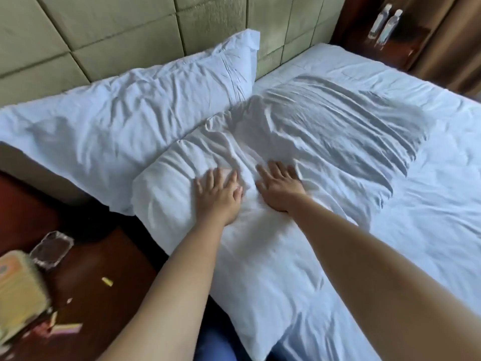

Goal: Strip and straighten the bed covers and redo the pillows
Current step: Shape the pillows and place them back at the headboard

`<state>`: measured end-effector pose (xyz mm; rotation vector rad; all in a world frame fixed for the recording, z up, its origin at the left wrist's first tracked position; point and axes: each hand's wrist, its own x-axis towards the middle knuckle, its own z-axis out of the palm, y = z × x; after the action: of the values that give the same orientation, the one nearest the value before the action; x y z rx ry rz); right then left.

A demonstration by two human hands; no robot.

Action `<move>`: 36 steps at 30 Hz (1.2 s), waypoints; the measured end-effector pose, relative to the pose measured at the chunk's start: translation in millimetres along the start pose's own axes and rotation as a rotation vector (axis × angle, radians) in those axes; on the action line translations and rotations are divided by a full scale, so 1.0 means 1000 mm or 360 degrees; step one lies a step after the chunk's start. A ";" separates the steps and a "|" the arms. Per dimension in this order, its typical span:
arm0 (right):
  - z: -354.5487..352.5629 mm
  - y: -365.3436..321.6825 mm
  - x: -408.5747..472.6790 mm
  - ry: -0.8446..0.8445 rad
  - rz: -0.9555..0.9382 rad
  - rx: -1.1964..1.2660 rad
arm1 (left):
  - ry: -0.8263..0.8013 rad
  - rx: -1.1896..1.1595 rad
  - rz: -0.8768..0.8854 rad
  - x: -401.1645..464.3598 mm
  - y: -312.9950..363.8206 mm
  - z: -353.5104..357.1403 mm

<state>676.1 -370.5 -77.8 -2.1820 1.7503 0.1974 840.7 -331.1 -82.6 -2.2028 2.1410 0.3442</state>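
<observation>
A white pillow (247, 269) lies lengthwise along the near edge of the bed, its cover creased. My left hand (217, 194) and my right hand (279, 188) press flat on its upper part, fingers spread, a bunched fold of cloth between them. A second white pillow (125, 121) leans against the green padded headboard (125, 37) to the left. The white bed sheet (390, 178) is wrinkled, with a band of ridges across the middle.
A dark wooden bedside table (99, 282) stands at the lower left with a glass ashtray (52, 248), a tissue box (18, 290) and small paper bits. Two water bottles (385, 22) stand on the far bedside table by a brown curtain (453, 43).
</observation>
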 end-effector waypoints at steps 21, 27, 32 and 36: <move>0.009 -0.034 -0.197 -0.0256 -0.0151 -0.0275 | -0.0576 0.0053 0.0194 -0.180 0.001 -0.060; -0.031 -0.051 -0.156 -0.0195 -0.0257 -0.0289 | -0.0577 0.0063 0.0048 -0.158 -0.015 -0.088; -0.072 -0.055 -0.094 -0.0110 -0.0310 -0.0318 | -0.0522 0.0072 -0.0090 -0.111 -0.028 -0.110; -0.089 -0.060 -0.052 -0.0147 -0.0335 -0.0362 | -0.0497 0.0038 -0.0184 -0.078 -0.044 -0.129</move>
<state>713.7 -342.3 31.8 -2.4547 1.4987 0.4568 899.4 -276.9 52.7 -2.0849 1.8389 0.6065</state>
